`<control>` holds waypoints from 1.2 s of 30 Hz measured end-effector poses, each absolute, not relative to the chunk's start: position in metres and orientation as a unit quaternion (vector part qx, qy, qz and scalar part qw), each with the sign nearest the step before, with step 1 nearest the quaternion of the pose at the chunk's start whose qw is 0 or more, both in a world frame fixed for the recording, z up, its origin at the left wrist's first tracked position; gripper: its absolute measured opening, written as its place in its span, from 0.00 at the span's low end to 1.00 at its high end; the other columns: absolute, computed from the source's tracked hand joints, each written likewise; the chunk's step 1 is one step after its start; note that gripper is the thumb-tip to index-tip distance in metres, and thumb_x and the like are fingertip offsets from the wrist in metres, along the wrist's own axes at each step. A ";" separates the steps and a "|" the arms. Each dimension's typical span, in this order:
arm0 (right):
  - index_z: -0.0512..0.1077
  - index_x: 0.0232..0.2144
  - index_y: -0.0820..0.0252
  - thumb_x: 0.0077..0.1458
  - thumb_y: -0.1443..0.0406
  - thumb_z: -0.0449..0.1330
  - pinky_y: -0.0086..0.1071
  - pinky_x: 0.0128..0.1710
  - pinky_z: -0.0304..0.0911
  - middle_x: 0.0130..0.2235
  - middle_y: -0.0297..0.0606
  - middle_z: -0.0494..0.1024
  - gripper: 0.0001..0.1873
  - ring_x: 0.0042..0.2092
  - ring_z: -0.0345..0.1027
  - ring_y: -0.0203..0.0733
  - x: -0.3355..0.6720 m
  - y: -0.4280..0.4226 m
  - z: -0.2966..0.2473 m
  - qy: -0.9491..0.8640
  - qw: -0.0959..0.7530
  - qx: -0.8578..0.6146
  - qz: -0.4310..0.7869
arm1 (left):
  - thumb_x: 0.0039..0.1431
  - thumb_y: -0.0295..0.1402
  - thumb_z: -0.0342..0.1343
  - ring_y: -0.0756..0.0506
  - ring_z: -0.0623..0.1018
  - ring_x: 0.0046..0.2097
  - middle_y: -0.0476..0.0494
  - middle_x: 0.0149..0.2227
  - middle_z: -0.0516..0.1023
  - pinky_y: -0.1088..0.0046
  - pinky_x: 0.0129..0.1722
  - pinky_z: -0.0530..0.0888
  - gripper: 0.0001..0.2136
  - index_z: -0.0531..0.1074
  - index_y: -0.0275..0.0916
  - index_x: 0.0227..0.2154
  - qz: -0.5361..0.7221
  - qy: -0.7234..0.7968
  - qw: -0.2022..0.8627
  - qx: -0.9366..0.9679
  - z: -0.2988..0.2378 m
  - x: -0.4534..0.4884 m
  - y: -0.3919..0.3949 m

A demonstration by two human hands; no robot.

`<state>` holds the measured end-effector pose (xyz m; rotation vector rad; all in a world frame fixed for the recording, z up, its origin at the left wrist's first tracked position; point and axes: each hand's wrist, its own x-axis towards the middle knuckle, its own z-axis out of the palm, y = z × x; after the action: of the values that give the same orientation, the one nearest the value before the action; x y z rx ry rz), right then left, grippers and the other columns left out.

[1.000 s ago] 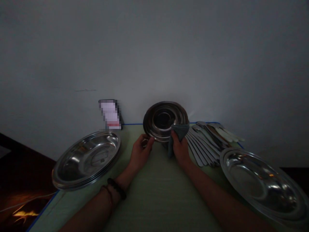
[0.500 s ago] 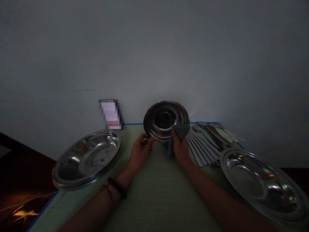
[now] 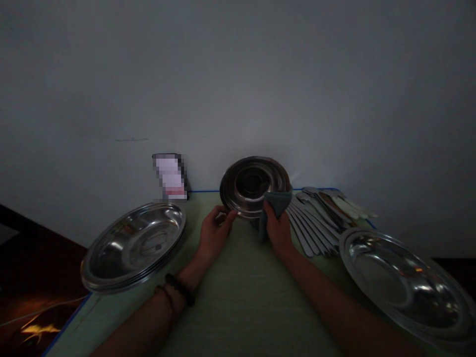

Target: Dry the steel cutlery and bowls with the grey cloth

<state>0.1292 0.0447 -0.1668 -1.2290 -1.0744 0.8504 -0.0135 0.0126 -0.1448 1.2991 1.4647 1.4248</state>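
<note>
A steel bowl (image 3: pixel 250 184) stands tilted on edge at the far middle of the table, its inside facing me. My left hand (image 3: pixel 213 235) pinches the bowl's lower left rim with closed fingers. My right hand (image 3: pixel 277 229) is closed on a grey cloth (image 3: pixel 277 202) pressed over the bowl's lower right rim. Part of the cloth hangs down below the bowl between my hands.
A stack of steel plates (image 3: pixel 130 245) lies at the left. Another steel plate (image 3: pixel 405 282) lies at the right. Several spoons (image 3: pixel 320 218) are fanned out behind it. A blurred card (image 3: pixel 170 176) leans on the wall. The table (image 3: pixel 238 297) edge drops off at left.
Almost nothing has moved: the bowl and my left hand have shifted a touch to the left, and my right hand stays on the cloth.
</note>
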 end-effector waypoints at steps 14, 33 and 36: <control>0.75 0.34 0.61 0.50 0.48 0.54 0.32 0.37 0.64 0.34 0.41 0.80 0.23 0.39 0.72 0.43 0.129 0.043 -0.167 -0.478 0.600 -0.517 0.381 | 0.48 0.41 0.59 0.49 0.74 0.27 0.47 0.28 0.77 0.76 0.24 0.69 0.12 0.71 0.38 0.33 0.506 0.569 0.341 0.551 -0.150 -0.012 0.014; 0.75 0.35 0.62 0.51 0.48 0.53 0.34 0.40 0.64 0.37 0.43 0.79 0.24 0.41 0.72 0.45 0.129 0.043 -0.164 -0.481 0.601 -0.517 0.375 | 0.49 0.43 0.58 0.53 0.69 0.20 0.54 0.21 0.71 0.80 0.18 0.62 0.12 0.68 0.39 0.29 0.537 0.579 0.325 0.520 -0.149 -0.016 0.014; 0.74 0.36 0.62 0.51 0.49 0.53 0.34 0.41 0.64 0.37 0.43 0.79 0.24 0.42 0.72 0.45 0.130 0.042 -0.163 -0.489 0.597 -0.508 0.382 | 0.48 0.41 0.59 0.53 0.68 0.21 0.53 0.21 0.72 0.79 0.19 0.63 0.11 0.70 0.39 0.29 0.515 0.579 0.318 0.546 -0.149 -0.019 0.015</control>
<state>0.1299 0.0422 -0.1633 -1.1785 -1.1357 0.8870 -0.0189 0.0151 -0.1493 1.4367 1.5226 1.3547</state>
